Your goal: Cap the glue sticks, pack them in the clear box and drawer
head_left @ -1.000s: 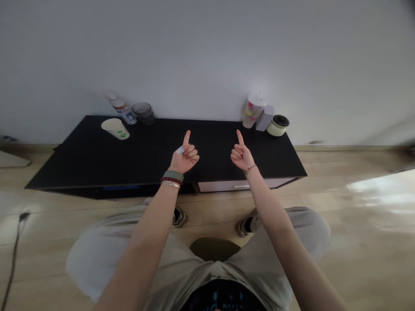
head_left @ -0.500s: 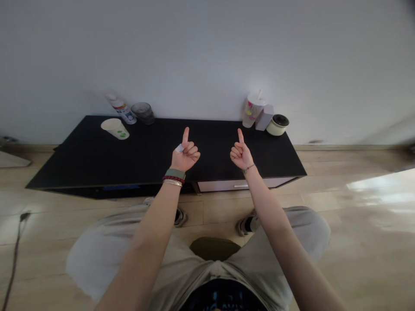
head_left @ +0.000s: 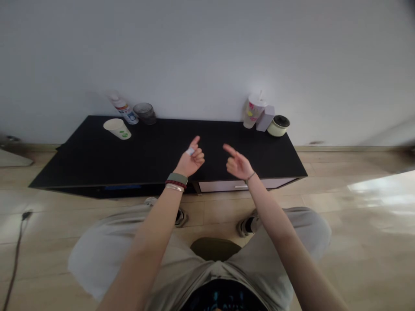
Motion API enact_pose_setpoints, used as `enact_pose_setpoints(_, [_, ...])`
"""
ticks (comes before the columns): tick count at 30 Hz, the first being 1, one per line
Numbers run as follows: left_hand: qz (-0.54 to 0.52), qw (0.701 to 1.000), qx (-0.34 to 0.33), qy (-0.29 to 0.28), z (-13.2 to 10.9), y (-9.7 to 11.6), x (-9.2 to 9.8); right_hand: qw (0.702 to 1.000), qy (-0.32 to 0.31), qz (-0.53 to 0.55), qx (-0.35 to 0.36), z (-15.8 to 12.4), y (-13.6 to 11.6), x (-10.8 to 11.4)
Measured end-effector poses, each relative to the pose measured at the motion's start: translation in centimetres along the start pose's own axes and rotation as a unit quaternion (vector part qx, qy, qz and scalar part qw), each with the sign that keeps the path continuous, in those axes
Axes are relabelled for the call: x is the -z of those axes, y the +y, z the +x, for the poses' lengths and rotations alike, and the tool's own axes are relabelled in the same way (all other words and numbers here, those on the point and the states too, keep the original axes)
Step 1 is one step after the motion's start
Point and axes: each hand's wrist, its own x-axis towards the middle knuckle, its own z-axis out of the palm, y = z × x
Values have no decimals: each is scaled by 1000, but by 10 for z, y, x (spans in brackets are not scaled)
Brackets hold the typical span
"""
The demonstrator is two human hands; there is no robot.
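Observation:
My left hand (head_left: 191,159) is raised over the low black cabinet (head_left: 97,160), fingers curled into a loose fist with the thumb sticking up and tilted right; a pale plaster wraps the thumb and bands circle the wrist. My right hand (head_left: 237,164) hangs beside it, also curled, its thumb leaning left toward the other hand. Neither hand holds or touches anything. The two thumbs are a short gap apart above the cabinet's front middle.
A paper cup (head_left: 117,128), a spray bottle (head_left: 122,107) and a dark glass (head_left: 145,113) stand at the back left. A lidded cup with straw (head_left: 253,110), a pale box (head_left: 265,118) and a cream jar (head_left: 278,125) stand back right. A white drawer front (head_left: 223,185) shows below.
Both thumbs pointed straight up before; now they tip inward toward each other and the hands have drawn slightly closer and lower.

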Motion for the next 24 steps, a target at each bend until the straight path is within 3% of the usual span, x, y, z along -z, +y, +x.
enact_pose_setpoints(2, [105, 991, 85, -20, -6, -20, 7, 988, 44, -68, -131, -15, 29, 10])
enact_pose_setpoints(3, [173, 977, 121, -28, -11, -32, 12, 983, 63, -81, -155, -23, 43, 16])
enact_pose_setpoints(7, [431, 881, 187, -57, -39, -74, 33, 967, 140, -87, -193, -42, 87, 44])
enact_pose_setpoints(10, [540, 815, 193, -83, -59, -90, 50, 946, 228, -74, -218, -41, 103, 66])
enact_pose_setpoints(14, [613, 761, 184, -101, -82, -97, 64, 915, 325, -48, -232, -31, 120, 85])
enact_pose_setpoints(17, [654, 728, 165, -122, -95, -97, 61, 908, 352, -37, -226, -28, 136, 86])
enact_pose_setpoints(24, [744, 653, -34, -136, -110, -93, 32, 915, 327, -78, -223, -32, 151, 76])
